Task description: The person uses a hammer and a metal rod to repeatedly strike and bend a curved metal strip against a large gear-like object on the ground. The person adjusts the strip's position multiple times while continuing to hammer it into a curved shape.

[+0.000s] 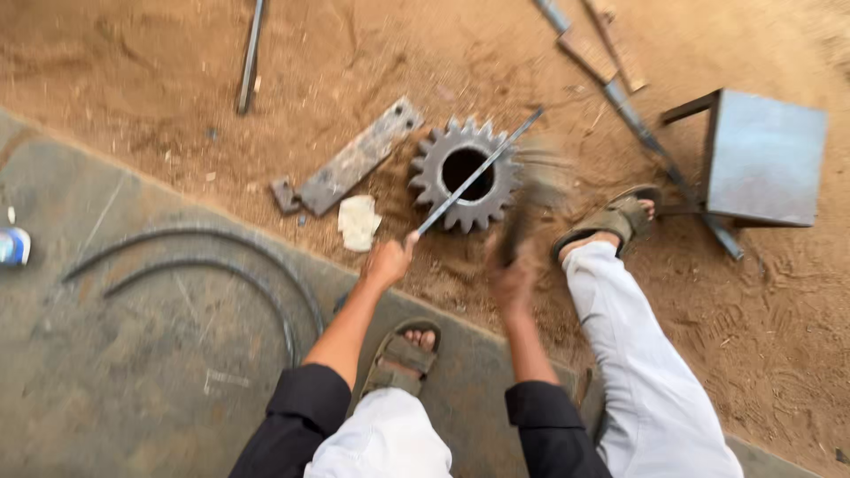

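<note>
The sandy ground (753,336) fills the top and right, and a grey concrete slab (124,372) lies along the lower left edge. A grey metal stool (766,159) stands on the sand at the right edge. On the slab lie two curved metal bars (212,252). A flat metal plate with holes (354,159) lies on the sand near the middle, and a long thin rod (251,53) lies at the top.

The big gear wheel (465,174) sits flat on the sand in the middle. A thin metal strip (478,173) lies slanted across the hole of the gear.

The left hand (390,261) is closed around the lower end of that strip, just below the gear. The right hand (513,279) is closed on a dark handle of a hammer (531,199), which is too blurred to see well, just right of the gear. A white scrap (359,221) lies on the sand left of the gear.
</note>
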